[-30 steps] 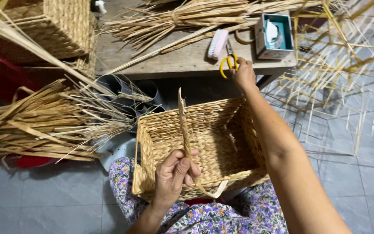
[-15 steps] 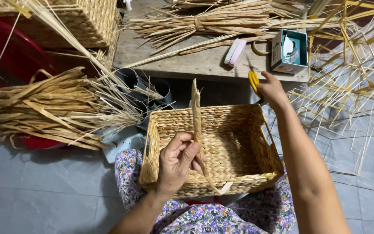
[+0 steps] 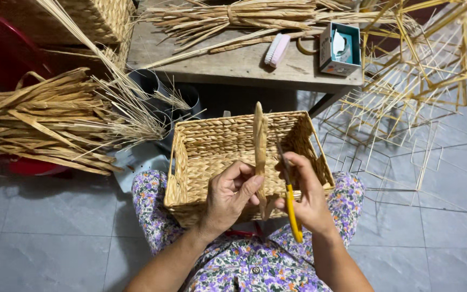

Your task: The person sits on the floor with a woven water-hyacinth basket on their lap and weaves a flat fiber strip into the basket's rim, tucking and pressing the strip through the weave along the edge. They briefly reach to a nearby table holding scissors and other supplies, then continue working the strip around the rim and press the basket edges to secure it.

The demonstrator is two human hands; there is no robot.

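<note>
Landmark: woven basket (image 3: pixel 217 157), rectangular, pale straw plait, resting on the seated person's lap over a floral-print garment (image 3: pixel 255 265).

1. Worktop (image 3: pixel 244 67), weathered wood, beyond the basket's far rim. Carries a tied sheaf of dried stalks (image 3: pixel 244 13), a pink brush (image 3: pixel 277 50) and a small teal box (image 3: pixel 340 47) toward its right end.
2. Bundle of flat dried fibre (image 3: pixel 39 124), large, to the left of the basket, lying over a red tub (image 3: pixel 28 166) on the tiled floor (image 3: pixel 55 227).
3. Second woven basket (image 3: pixel 93 19), far left beyond the landmark, partly out of view.
4. Wire frames (image 3: pixel 422 162), thin, pale, scattered on the floor to the right of the basket.
5. Dark cylindrical pots (image 3: pixel 182 97), between the fibre bundle and the basket, under the worktop edge.
6. Fibre strand (image 3: pixel 259 146), flat, upright, rising from the basket's near rim to above its far rim.
7. Left hand (image 3: pixel 232 197), at the near rim, thumb and fingers pinched on the strand's lower part.
8. Right hand (image 3: pixel 306 192), just right of the strand, closed around the yellow-handled scissors (image 3: pixel 292 208); blades point up alongside the strand, whether touching it cannot be told.
</note>
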